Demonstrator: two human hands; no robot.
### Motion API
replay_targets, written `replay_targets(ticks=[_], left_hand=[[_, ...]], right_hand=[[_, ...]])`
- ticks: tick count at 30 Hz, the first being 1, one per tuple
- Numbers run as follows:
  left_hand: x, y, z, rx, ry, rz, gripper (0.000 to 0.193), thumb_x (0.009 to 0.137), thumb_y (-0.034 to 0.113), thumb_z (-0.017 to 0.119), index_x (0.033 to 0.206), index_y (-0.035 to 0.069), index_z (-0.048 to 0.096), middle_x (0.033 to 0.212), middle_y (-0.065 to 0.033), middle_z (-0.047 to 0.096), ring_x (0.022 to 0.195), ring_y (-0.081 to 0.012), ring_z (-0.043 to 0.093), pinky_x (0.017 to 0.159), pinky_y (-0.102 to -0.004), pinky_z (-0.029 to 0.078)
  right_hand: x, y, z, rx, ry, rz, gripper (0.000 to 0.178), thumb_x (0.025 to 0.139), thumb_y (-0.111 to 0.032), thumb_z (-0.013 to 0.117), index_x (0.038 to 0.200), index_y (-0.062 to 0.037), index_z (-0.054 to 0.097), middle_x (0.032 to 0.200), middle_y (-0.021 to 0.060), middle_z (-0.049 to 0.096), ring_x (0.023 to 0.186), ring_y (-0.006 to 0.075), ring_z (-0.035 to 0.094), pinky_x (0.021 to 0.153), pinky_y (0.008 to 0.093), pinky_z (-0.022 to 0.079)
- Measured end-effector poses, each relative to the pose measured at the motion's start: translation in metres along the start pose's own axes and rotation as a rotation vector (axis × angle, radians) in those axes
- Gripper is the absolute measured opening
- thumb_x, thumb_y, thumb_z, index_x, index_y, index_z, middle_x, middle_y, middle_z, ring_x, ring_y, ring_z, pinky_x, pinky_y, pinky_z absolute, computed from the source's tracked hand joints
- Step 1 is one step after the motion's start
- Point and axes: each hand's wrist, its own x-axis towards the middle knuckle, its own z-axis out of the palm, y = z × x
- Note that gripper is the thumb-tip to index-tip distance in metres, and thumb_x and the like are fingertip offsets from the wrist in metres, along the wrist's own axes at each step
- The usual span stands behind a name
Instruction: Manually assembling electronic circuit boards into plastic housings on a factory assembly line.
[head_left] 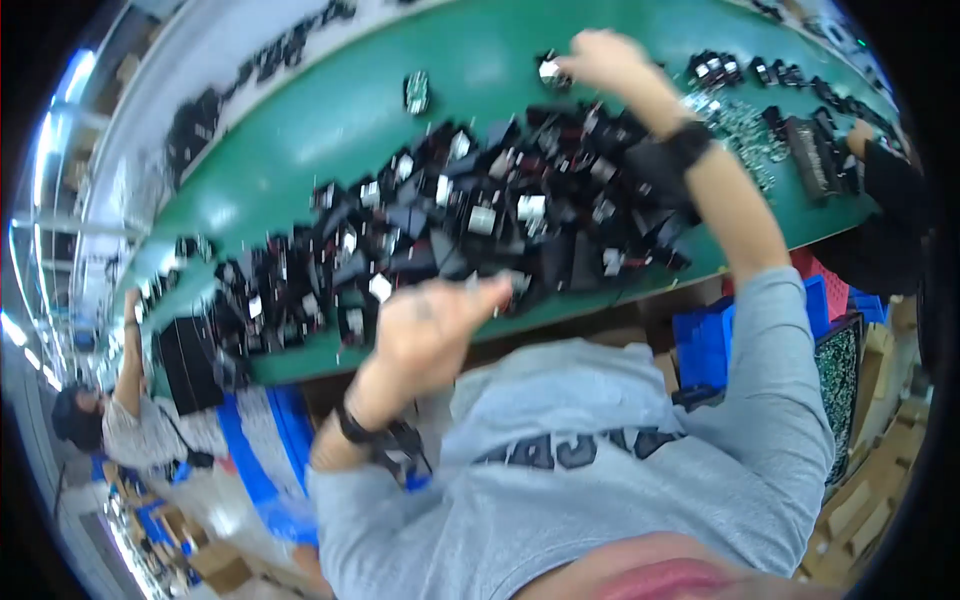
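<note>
A long heap of small black assemblies with silver plates and bits of red wire [480,220] covers the middle of the green table [300,130]. My left hand [425,325] is closed over the near edge of the heap, its thumb stretched toward a small part there; whatever its fingers hold is hidden. Beyond the heap, my right hand [605,65] reaches far out with its fingers pinched at a small black part with a silver face [553,70]. Left of that part, a green circuit board [416,92] lies alone on the table.
Loose green boards [745,135] are spread at the right, beside a black tray [812,158] and another person's hand [858,138]. A black box [188,365] stands at the table's left end; another person [130,410] works beyond it. Blue bins [700,345] sit below the near edge.
</note>
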Motion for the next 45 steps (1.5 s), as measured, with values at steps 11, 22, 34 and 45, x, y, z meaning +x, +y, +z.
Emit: replay_targets(ticks=[11,22,34,45], left_hand=[[0.008,0.011,0.052,-0.900,0.346,-0.557,0.035,0.089,-0.004,0.043,0.123,-0.002,0.053,0.108,-0.0148,0.063,0.080,-0.0179,0.066,0.063,-0.0248,0.052],[0.070,0.031,0.083,-1.202,0.620,-0.397,0.074,0.088,0.052,0.054,0.132,0.001,0.025,0.129,-0.0290,0.045,0.118,-0.0319,0.048,0.099,-0.0393,0.037],[0.065,0.037,0.107,-1.406,0.227,-0.621,0.045,0.091,0.026,0.054,0.122,0.000,0.034,0.092,-0.0130,0.057,0.058,-0.0181,0.063,0.042,-0.0181,0.043],[0.125,0.052,0.122,-1.457,0.132,-0.523,0.046,0.087,0.023,0.063,0.121,0.002,0.039,0.084,-0.0047,0.054,0.051,-0.0077,0.049,0.043,-0.0179,0.039]], right_hand=[[0.013,-0.020,-0.016,0.030,0.090,-0.083,0.038,0.064,-0.030,0.070,0.091,-0.0033,0.068,0.088,0.0163,0.068,0.082,0.0294,0.067,0.070,0.0392,0.054],[-0.192,-0.072,-0.066,0.632,0.079,-0.634,0.020,0.077,-0.021,0.068,0.083,-0.0033,0.061,0.094,0.0111,0.063,0.084,0.0271,0.063,0.067,0.0349,0.052],[-0.282,-0.001,-0.030,0.814,0.354,-0.307,0.017,0.079,-0.006,0.066,0.096,-0.0035,0.068,0.084,0.0075,0.066,0.073,0.0186,0.064,0.063,0.0271,0.051],[-0.281,0.159,0.059,0.090,0.391,0.590,0.031,0.081,-0.026,0.067,0.098,-0.0017,0.060,0.097,0.0117,0.058,0.091,0.0268,0.056,0.081,0.0357,0.046]])
